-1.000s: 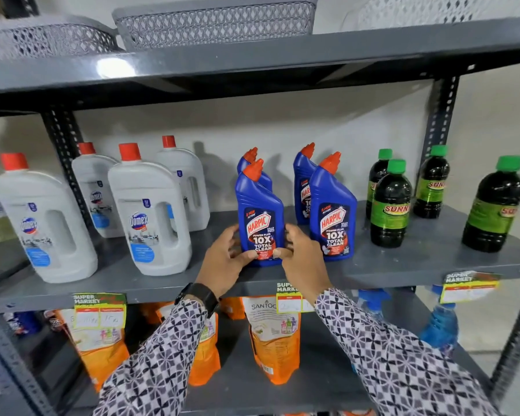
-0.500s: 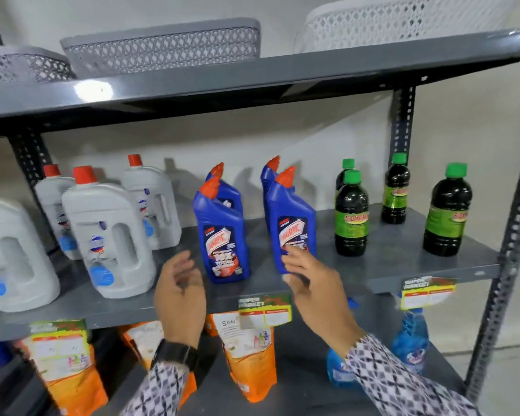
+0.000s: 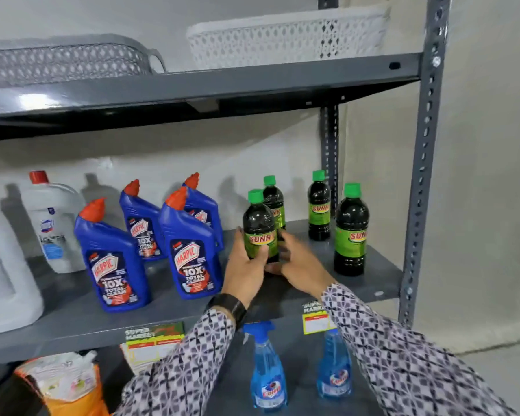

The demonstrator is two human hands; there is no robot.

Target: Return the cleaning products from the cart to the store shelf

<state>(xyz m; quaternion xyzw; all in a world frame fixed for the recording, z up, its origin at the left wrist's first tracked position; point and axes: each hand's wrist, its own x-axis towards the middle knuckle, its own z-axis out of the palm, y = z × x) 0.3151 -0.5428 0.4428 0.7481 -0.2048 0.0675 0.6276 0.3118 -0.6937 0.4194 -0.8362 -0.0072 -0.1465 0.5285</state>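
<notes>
— On the middle shelf (image 3: 381, 271), how many of each?

— Four dark bottles with green caps: front-left one (image 3: 260, 226), one right behind it (image 3: 273, 202), one at the back (image 3: 319, 205), one at front right (image 3: 351, 232). Four blue bottles with orange spouts: front left (image 3: 111, 259), front middle (image 3: 191, 250), two behind (image 3: 141, 223) (image 3: 204, 211). Two white jugs in view: one with a red cap (image 3: 53, 223), one cut off at the left edge (image 3: 3, 274).

— And the hands?

— Left hand (image 3: 246, 265) wrapped around the lower part of the front-left dark bottle, thumb across the green label. Right hand (image 3: 300, 262) just beside the same bottle, fingers spread toward its base; contact hard to tell, blurred there. Bottle upright, standing on the shelf.

— Anything on the wrist?

— A black watch (image 3: 230, 306) on the left; patterned sleeves on both arms.

— Above and below?

— Top shelf: two baskets, one grey (image 3: 60, 61), one white (image 3: 282, 37). Bottom shelf: two blue spray bottles (image 3: 267, 379) (image 3: 333, 370), one orange pouch (image 3: 72, 385) at the left. Two price tags on the shelf edge (image 3: 155, 337) (image 3: 315, 319).
</notes>
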